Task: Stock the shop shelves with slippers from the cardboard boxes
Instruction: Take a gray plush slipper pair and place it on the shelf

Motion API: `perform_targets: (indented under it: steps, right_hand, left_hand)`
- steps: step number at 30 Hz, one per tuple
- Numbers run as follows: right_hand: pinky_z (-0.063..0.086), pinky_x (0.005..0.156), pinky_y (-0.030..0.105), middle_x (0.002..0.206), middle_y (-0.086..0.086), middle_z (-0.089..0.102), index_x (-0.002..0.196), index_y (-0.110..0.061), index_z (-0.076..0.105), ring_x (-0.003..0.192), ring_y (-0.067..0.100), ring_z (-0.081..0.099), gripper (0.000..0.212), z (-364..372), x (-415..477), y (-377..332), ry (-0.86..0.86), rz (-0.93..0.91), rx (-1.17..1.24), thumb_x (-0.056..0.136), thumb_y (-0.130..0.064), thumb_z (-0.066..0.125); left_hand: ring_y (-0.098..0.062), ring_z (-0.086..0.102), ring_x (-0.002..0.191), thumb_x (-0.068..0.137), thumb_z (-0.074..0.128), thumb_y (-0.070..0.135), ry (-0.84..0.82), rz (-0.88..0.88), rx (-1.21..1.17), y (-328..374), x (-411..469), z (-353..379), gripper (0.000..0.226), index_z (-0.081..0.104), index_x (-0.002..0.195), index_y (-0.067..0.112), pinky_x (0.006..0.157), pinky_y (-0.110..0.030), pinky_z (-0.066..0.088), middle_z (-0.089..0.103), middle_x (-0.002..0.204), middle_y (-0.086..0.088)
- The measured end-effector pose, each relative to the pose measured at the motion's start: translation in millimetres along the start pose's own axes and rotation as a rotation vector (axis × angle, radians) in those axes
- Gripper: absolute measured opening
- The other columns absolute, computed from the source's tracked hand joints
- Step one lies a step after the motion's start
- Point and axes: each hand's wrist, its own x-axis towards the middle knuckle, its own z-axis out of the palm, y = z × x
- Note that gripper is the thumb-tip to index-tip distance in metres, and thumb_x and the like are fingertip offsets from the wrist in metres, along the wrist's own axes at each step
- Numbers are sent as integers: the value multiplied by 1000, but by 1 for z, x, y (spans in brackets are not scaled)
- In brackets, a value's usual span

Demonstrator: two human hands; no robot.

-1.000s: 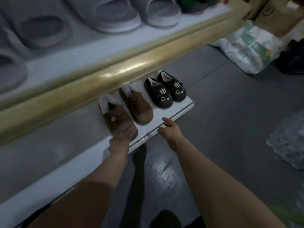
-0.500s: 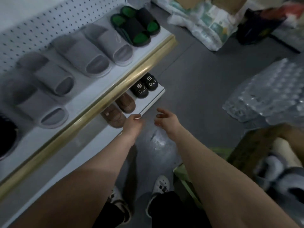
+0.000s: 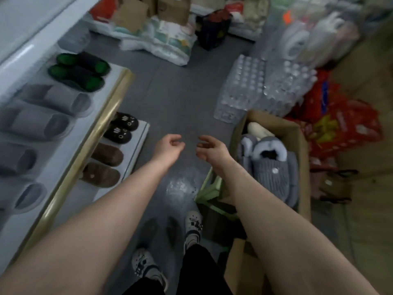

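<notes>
A cardboard box [image 3: 302,145] on the right holds grey knitted slippers [image 3: 270,167] with fluffy cuffs. On the low white shelf [image 3: 142,135] at the left stand a brown slipper pair [image 3: 104,165] and a black cat-face pair [image 3: 122,129]. The upper shelf with a gold edge [image 3: 91,137] carries several grey slides [image 3: 53,99] and a black-and-green pair [image 3: 78,71]. My left hand [image 3: 169,147] and my right hand [image 3: 209,147] hang over the grey floor between shelf and box, fingers loosely curled, holding nothing.
Shrink-wrapped packs of water bottles [image 3: 261,88] lie on the floor beyond the box. Red bags [image 3: 340,124] sit at the right, white sacks [image 3: 168,41] and more boxes at the back. A green stool [image 3: 210,188] stands beside the box. My feet [image 3: 170,248] are below.
Both hands have left the low shelf's edge and drawn back over the floor. The view has risen and swung right, bringing the cardboard box of grey slippers into sight.
</notes>
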Motion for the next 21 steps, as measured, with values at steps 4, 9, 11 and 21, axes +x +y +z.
perform_targets:
  steps: [4,9,11,21]
  right_hand:
    - [50,78,34,98,9,60,121,-12,58,87,22,59,40,-63,-23,1,103,-43,50,87,8,64]
    - [53,69,25,98,8,68,125,-11,56,80,16,65,42,-137,-41,4,215,-52,138,89,10,61]
    - [53,72,25,98,5,66,127,-12,56,86,16,65,43,-169,-43,7,243,-27,136,90,8,62]
    - [54,94,46,110,3,64,135,-24,53,102,25,65,55,-297,-20,40,436,212,-67,86,-7,68]
  left_hand:
    - [-15,60,93,90,66,15,-102,140,75,26,-23,48,28,65,118,13,73,-16,38,64,100,-1]
    - [-11,57,95,90,66,18,-215,211,170,50,-37,108,27,65,117,17,80,-19,40,63,102,3]
    - [-11,57,97,90,65,18,-249,214,215,58,-39,132,28,65,118,16,86,-22,43,64,106,2]
    - [-20,62,108,89,66,18,-365,147,357,66,-21,230,31,63,120,17,97,-34,48,67,114,-4]
